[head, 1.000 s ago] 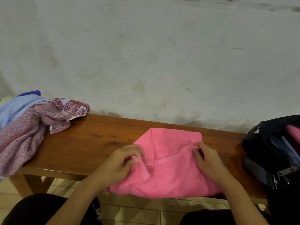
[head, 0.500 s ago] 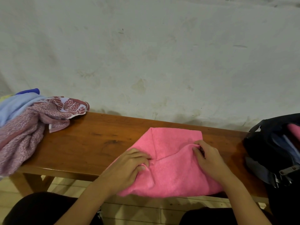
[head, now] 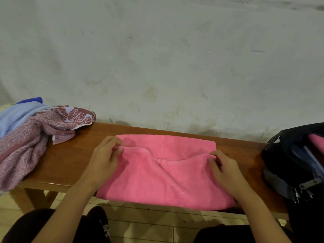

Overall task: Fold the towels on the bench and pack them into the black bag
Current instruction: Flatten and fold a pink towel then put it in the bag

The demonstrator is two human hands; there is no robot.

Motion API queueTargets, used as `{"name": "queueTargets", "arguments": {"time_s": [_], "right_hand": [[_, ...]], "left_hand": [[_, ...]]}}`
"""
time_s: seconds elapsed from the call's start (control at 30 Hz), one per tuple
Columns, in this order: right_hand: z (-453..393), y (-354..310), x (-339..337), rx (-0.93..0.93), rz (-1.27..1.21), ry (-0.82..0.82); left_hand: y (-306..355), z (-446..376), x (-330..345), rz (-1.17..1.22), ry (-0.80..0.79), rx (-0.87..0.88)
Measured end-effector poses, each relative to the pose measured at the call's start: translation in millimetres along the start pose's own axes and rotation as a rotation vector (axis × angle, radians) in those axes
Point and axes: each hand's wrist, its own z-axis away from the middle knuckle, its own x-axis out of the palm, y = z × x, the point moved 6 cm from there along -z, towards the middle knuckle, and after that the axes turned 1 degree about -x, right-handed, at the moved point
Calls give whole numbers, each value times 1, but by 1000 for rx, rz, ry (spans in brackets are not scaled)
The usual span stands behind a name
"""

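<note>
Two hands: both are working on one pink towel, the landmark for every place below.
Pink towel: it is lying across the middle of the wooden bench, its near edge hanging over the bench front.
Left hand: it is pinching the left corner of the towel's upper layer between thumb and curled fingers.
Right hand: it is pinching the right corner of the same layer, fingers curled tight on the cloth.
Fold state: the upper layer is sagging in the middle between the two pinches, and a strip of the lower layer is showing beyond it on the wall side.
Step in hand: judged as folding the towel in half, far edges not yet aligned.
Next move: it is calling for carrying both corners out to the far edge together, then flattening the sag.
Unfolded towels: a heap is waiting on the bench well to the left of the pink towel.
Black bag: it is sitting open just right of the pink towel, cloth already showing inside.
</note>
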Motion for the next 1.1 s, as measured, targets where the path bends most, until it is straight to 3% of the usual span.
{"name": "queueTargets", "arguments": {"time_s": [0.13,0.37,0.67,0.87,1.1], "right_hand": [[2,4,0,22,11,9],[3,15,-11,194,60,87],[-1,5,-8,213,337,47],[-4,9,-1,122,213,42],[-6,10,-8,207,308,124]], "left_hand": [[-9,-3,12,98,-131,-111],[-22,-6,15,118,-72,-311],[-22,-4,19,-63,-4,-237],[-13,-4,24,-97,-17,-150],[-22,-4,20,-26,25,-270]]}}
